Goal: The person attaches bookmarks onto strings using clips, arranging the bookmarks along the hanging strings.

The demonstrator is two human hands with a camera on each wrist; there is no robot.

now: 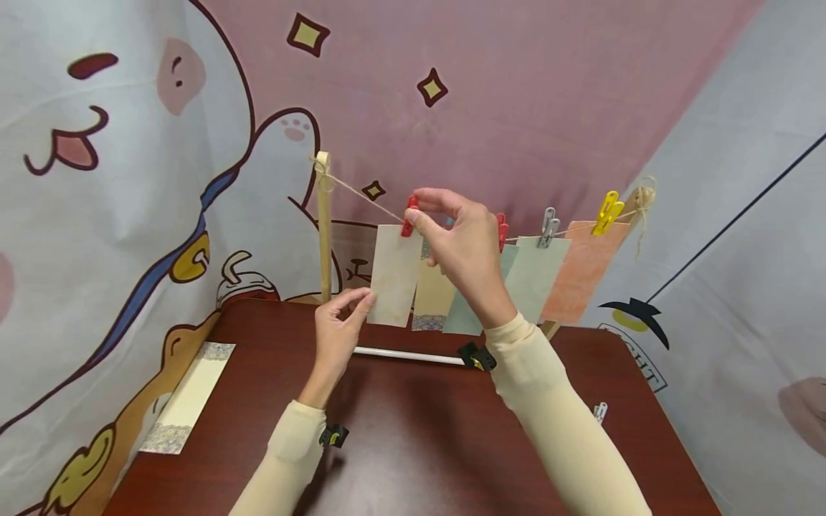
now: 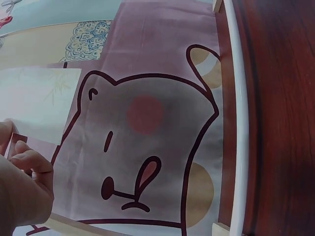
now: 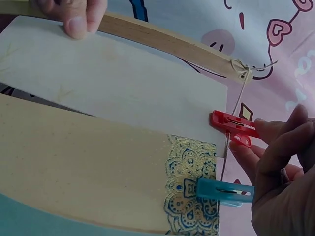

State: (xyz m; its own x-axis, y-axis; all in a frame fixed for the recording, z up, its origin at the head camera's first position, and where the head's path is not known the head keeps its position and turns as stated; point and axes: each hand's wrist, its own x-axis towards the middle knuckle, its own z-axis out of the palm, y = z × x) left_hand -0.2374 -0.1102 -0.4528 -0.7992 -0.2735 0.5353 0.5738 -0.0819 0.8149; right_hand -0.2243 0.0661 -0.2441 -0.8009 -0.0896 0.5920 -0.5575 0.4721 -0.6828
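Note:
A pale cream card [image 1: 392, 279] hangs at the left end of a thin string [image 1: 361, 195]. My right hand [image 1: 470, 244] pinches a red clothespin [image 3: 224, 120] between thumb and fingers; the clip sits over the string at the card's top edge. Lower down, my left hand [image 1: 338, 322] pinches the card's left edge between thumb and finger. Right beside this card hangs a tan card with patterned ends [image 3: 98, 157], held by a blue clothespin [image 3: 211, 189]. My right hand and wrist partly cover the hanging cards in the head view.
Farther right, green cards [image 1: 538, 279] and an orange card [image 1: 581, 272] hang from red, grey and yellow clothespins. Wooden posts [image 1: 325, 236] carry the string, with a white rod [image 1: 406, 353] low between them. On the table lie a patterned card [image 1: 190, 394] and a white clothespin [image 1: 601, 412].

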